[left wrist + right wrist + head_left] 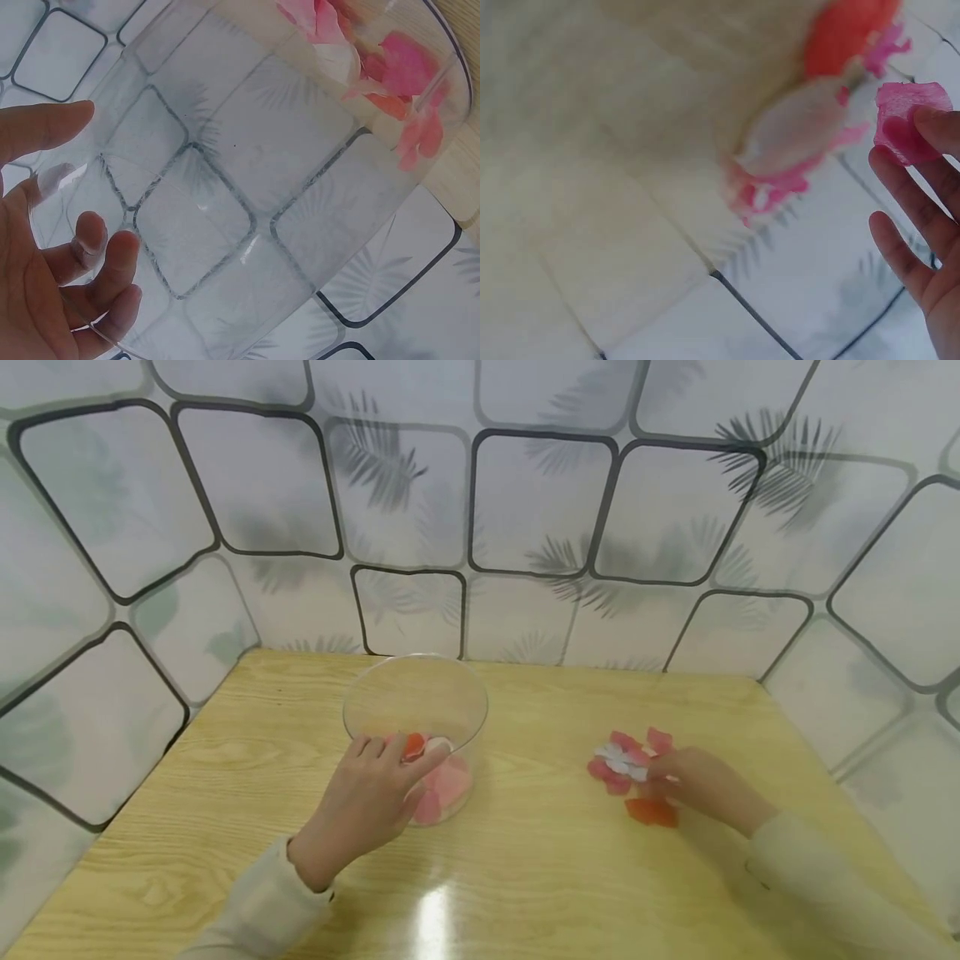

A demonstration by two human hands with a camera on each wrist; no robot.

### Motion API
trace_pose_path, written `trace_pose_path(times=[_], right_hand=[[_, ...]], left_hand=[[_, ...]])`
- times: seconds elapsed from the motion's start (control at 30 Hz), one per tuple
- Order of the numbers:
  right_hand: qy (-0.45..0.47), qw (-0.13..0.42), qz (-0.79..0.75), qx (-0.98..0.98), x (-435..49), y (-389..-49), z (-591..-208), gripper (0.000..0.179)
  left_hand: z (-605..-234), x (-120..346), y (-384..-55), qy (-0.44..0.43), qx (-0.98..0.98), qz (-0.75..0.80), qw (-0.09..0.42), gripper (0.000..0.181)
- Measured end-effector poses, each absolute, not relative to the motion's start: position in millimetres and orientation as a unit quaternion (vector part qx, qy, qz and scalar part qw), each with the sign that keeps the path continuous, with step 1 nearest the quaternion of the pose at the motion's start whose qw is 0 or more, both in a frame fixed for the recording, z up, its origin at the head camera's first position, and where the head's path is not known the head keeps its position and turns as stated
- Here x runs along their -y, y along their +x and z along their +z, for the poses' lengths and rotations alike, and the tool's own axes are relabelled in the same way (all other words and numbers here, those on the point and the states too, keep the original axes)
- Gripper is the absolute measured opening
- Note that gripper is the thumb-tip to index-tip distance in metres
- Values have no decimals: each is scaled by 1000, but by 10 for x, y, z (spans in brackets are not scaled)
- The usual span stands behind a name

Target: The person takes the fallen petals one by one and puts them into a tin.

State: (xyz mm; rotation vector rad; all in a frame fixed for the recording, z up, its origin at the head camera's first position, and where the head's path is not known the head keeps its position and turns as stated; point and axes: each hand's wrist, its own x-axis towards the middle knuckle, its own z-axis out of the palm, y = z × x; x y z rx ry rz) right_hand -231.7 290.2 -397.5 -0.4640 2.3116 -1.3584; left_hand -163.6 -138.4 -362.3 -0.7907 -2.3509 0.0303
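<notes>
A clear round container (471, 750) stands on the table, with pink, white and orange-red petals (448, 783) lying at its bottom. My left hand (367, 802) holds its near rim; in the left wrist view, the curled fingers (120, 259) and the thumb are on the rim. To the right, my right hand (701, 787) is over a small heap of pink and white petals (621, 760). Between thumb and fingers it pinches a pink petal (896, 112), clear in the right wrist view. Orange-red petals (651, 812) lie just in front of the heap.
The wood-grain table (540, 877) carries the container left of centre and the petal heap on the right. A pale curtain-like backdrop (540, 502) with dark rounded squares and leaf prints surrounds its back and sides.
</notes>
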Motion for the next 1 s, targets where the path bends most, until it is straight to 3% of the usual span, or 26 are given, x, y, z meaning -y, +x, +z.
trace_pose_path(times=[0.1, 0.17, 0.27, 0.6, 0.77, 1.0], right_hand=[[-318, -41, -144, -936, -2921, -2331, -3832, 11], [-376, -134, -70, -914, -2896, -2363, -3702, 22], [-438, -212, -43, -873, -2767, -2437, -3489, 26], [-501, -251, -115, -820, -1769, -2591, -2837, 22], [-538, -278, -161, -779, -1235, -2669, -2794, 16], [-565, -252, -204, -759, -712, -2708, -2901, 10]], left_hand=[[-3628, 1382, -1632, -302, 895, 11, 327, 49], [-3633, 1381, -1632, -302, 895, 10, 328, 50], [-3640, 1379, -1631, -303, 895, 9, 328, 52], [-3633, 1389, -1628, -302, 896, 14, 325, 49], [-3622, 1388, -1627, -303, 896, 12, 326, 49], [-3623, 1389, -1629, -303, 893, 11, 331, 52]])
